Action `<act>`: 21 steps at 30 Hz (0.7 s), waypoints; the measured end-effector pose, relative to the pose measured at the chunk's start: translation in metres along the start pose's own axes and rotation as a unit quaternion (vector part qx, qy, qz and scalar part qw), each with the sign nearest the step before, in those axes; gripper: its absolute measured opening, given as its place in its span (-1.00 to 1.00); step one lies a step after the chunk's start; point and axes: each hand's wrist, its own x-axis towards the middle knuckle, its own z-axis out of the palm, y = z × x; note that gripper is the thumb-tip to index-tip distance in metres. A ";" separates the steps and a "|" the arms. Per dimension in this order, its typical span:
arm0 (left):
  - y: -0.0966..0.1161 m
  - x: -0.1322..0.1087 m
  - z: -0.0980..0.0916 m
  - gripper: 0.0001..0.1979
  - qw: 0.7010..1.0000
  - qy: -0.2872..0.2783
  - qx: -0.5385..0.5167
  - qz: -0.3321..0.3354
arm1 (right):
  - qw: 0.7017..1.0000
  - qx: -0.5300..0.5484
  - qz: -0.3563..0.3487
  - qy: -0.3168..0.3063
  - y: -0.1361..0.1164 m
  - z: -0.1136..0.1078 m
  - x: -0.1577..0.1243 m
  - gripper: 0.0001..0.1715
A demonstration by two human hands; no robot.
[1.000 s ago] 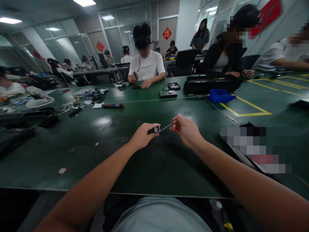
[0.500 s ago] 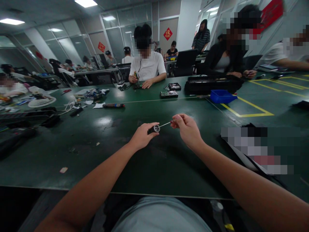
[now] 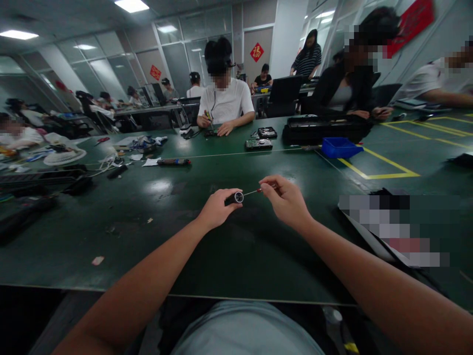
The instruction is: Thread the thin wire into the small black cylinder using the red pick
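Note:
My left hand (image 3: 218,208) is closed around a small black cylinder (image 3: 234,198) with a pale ringed open end, which faces right. In my right hand (image 3: 285,198) a thin screwdriver (image 3: 259,190) with a red handle is pinched between thumb and fingers. Its metal shaft points left, and the tip reaches the cylinder's open end; whether it touches anything inside I cannot make out. Both hands are held above the green table (image 3: 229,261). Most of the screwdriver's handle and the back part of the cylinder are hidden by my fingers.
Across the table a person (image 3: 226,101) works with a tool. Hard drives (image 3: 258,144), a blue tray (image 3: 340,148) and a long black casing (image 3: 325,130) lie ahead. A dark cylindrical tool (image 3: 174,161) is at left, a blurred-out item (image 3: 391,231) at right.
My right hand has shifted its grip on the screwdriver, with the fingers further along the handle and more of it lying under the hand. The left hand and cylinder have barely moved.

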 end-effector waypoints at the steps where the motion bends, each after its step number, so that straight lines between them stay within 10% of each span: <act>1: 0.000 0.000 0.000 -0.61 1.000 -0.001 0.002 0.002 | 1.000 0.006 0.002 -0.007 0.000 0.000 0.000 -0.81; 21: -0.004 0.000 0.001 -0.61 1.000 -0.005 -0.012 0.012 | 0.999 -0.030 0.030 -0.017 0.001 0.001 -0.002 -0.62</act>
